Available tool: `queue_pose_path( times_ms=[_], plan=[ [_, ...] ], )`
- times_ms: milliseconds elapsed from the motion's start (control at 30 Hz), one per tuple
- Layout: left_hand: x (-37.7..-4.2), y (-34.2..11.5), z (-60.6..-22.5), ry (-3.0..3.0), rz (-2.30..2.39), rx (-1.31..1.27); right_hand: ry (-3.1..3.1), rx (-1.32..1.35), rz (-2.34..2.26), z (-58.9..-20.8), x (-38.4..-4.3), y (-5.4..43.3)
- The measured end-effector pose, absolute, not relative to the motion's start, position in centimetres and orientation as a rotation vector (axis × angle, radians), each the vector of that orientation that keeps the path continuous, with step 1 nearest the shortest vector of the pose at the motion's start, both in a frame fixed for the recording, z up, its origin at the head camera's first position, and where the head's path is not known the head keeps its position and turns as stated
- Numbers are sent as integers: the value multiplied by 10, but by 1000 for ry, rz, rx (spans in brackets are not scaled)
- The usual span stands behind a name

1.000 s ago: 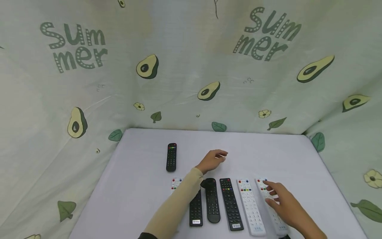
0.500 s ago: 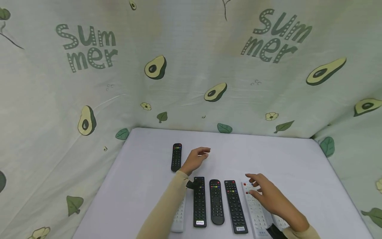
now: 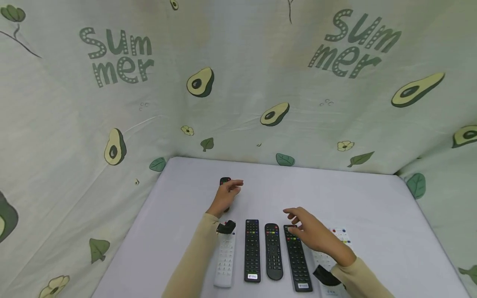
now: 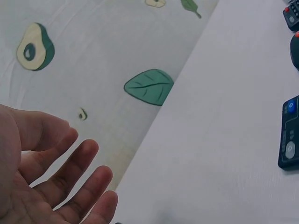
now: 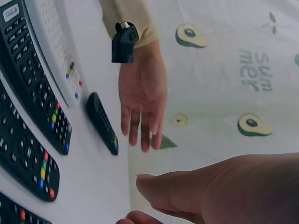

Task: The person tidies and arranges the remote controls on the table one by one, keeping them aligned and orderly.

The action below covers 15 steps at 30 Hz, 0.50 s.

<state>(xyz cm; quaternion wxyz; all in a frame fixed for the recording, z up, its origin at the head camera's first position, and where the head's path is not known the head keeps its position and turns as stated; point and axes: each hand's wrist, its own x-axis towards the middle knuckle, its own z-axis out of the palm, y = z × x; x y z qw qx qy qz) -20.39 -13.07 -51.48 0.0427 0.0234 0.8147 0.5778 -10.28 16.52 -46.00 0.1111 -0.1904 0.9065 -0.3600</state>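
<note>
My left hand (image 3: pixel 225 196) hovers at the back left of the table, fingers loosely spread and holding nothing. Behind it in the head view is a small black remote control (image 3: pixel 225 180), mostly hidden by the hand. A white remote (image 3: pixel 225 260) lies below my left wrist, its top end partly covered. My right hand (image 3: pixel 313 229) is held over the top end of a black remote (image 3: pixel 298 260), with relaxed fingers and nothing in them. In the right wrist view, the left hand (image 5: pixel 142 88) appears beyond the small black remote (image 5: pixel 103 123).
Between the arms lie a long black remote (image 3: pixel 252 250) and a rounded black remote (image 3: pixel 273 252). White remotes, one with its top end (image 3: pixel 340 235) showing, are partly hidden under my right forearm. Printed cloth (image 3: pixel 238 82) rises behind the white table (image 3: pixel 372 198).
Both hands have moved left across the table, the left one to the small black remote, the right one from the white remotes to a black one. The head view has shifted slightly.
</note>
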Motion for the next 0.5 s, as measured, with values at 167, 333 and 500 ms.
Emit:
queue_pose_path(
  times_ms=[167, 333, 500],
  plan=[
    [-202, -149, -515, 2476, 1819, 30, 2568, -641, -1125, -464, -112, 148],
    [-201, -164, -517, 2460, 1874, -15, 2469, -722, -1175, -468, -124, 134],
    [-202, -175, -519, 2477, 1880, -94, 2385, -725, -1218, -474, -138, 121]
  ],
)
